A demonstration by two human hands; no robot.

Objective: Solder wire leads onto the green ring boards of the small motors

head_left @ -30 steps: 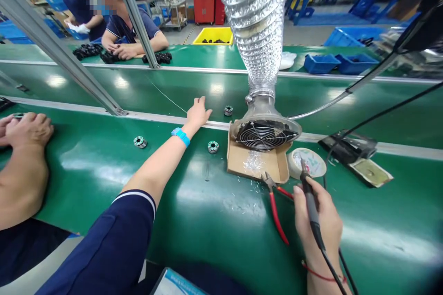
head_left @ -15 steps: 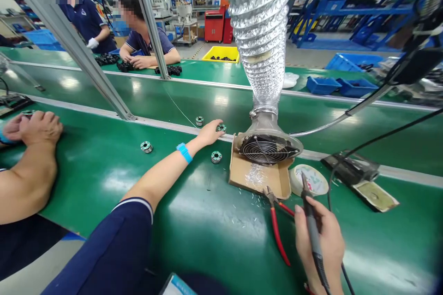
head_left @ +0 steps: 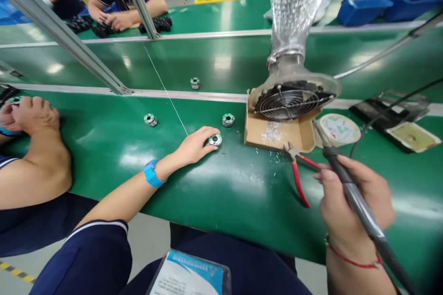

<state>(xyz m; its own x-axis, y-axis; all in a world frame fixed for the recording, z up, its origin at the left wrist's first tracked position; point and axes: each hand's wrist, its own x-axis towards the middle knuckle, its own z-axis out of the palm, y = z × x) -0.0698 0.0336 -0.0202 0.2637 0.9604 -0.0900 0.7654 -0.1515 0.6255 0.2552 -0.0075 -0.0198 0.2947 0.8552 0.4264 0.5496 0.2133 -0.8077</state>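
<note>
My left hand point(head_left: 197, 147), with a blue band at its wrist, grips a small round motor stator point(head_left: 215, 140) with a green-and-white top, low over the green bench. Just beyond it stands a similar stator point(head_left: 228, 120), and another stator point(head_left: 150, 120) sits to the left. In my right hand point(head_left: 356, 193) is a soldering iron point(head_left: 349, 184), its tip pointing up and away to the left. Red-handled cutters point(head_left: 296, 166) lie beside that hand, their jaws against a cardboard tray point(head_left: 263, 140) with silvery clippings.
A fume extractor hood point(head_left: 294, 97) hangs over the tray. Behind the iron are a tape roll point(head_left: 339, 129) and a sponge holder point(head_left: 411, 137). One more stator point(head_left: 195, 83) stands beyond the metal rail. A co-worker's hands point(head_left: 32, 117) are at the left; other people sit across the bench.
My left hand has drawn back from near the rail with the stator, bringing it closer to me. The camera has tipped downward. The right hand still holds the soldering iron.
</note>
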